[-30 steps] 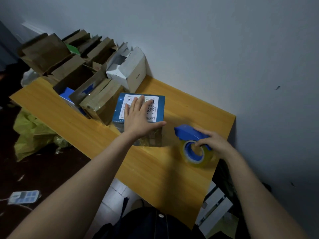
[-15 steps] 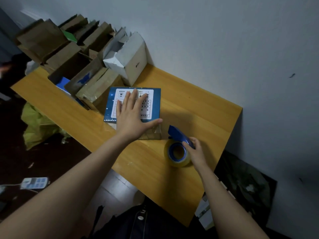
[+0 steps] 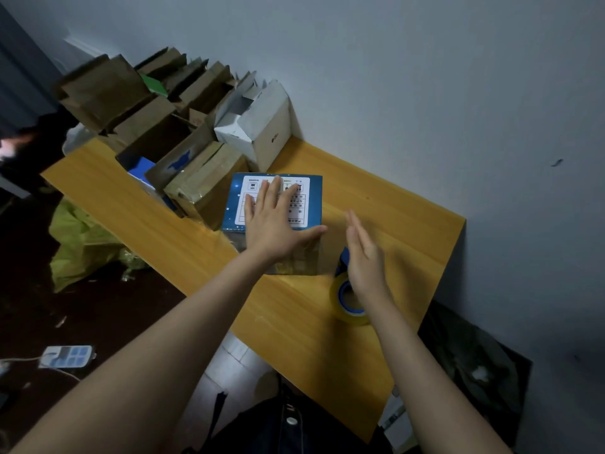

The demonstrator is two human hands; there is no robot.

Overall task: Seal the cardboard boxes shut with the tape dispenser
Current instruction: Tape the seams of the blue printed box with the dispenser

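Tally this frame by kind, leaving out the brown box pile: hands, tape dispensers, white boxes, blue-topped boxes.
Hands: 2 (left hand, right hand)
Tape dispenser: 1
White box: 1
Blue-topped box: 1
Total: 5

text: none legible | blue box [image 3: 316,204] label [image 3: 299,208]: print too small
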